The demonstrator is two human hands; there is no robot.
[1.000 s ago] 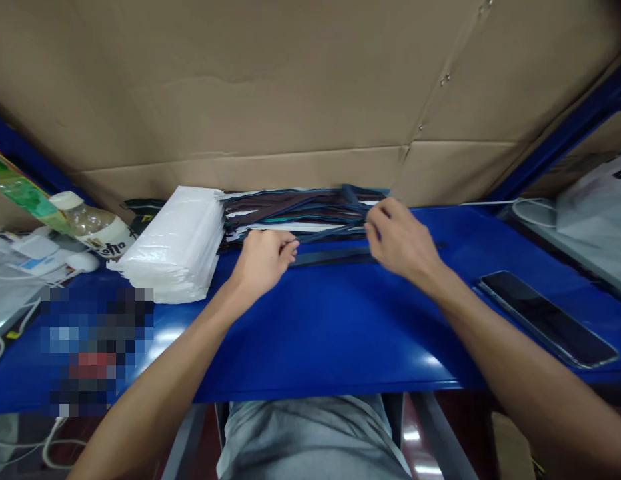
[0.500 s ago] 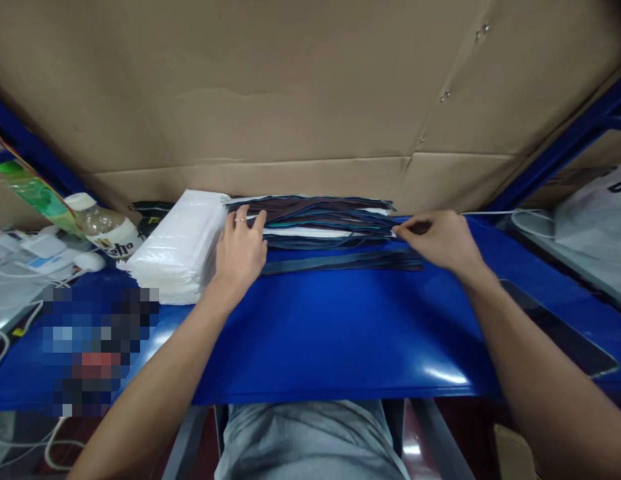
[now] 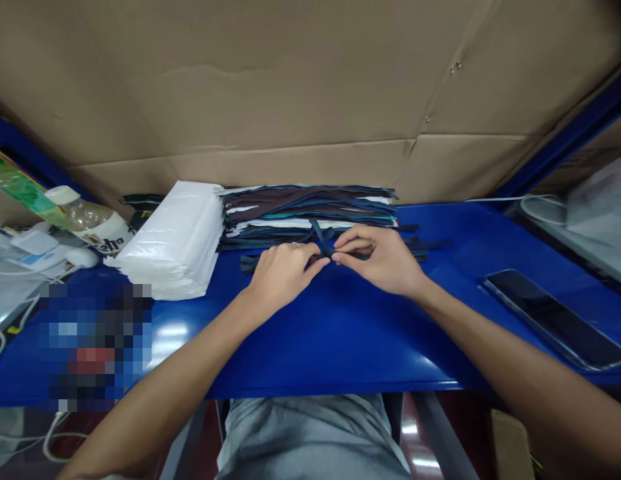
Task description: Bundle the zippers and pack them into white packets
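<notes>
My left hand [image 3: 283,275] and my right hand [image 3: 383,260] meet over the middle of the blue table [image 3: 315,347]. Thumb and fingers of each are pinched on a dark blue, narrow, flat strip [image 3: 317,232]. Between the fingertips the strip crosses over itself, with a loose end standing up. Beneath the hands lie more dark strips [image 3: 248,264], partly hidden. Just behind is a long pile of strips [image 3: 310,199] in brown, navy, white and teal. A stack of white plastic-looking sheets or bags [image 3: 167,230] sits left of the pile.
A black phone [image 3: 555,320] lies on the right. At left stand a bottle with a white cap [image 3: 97,223], white cables and chargers [image 3: 45,250], and a blurred patch [image 3: 95,347]. Cardboard [image 3: 270,87] walls the back, between blue frame posts.
Both hands have come together at the middle: the left moved right off the pile's left end, the right moved left from its right end. A strip is now crossed between them.
</notes>
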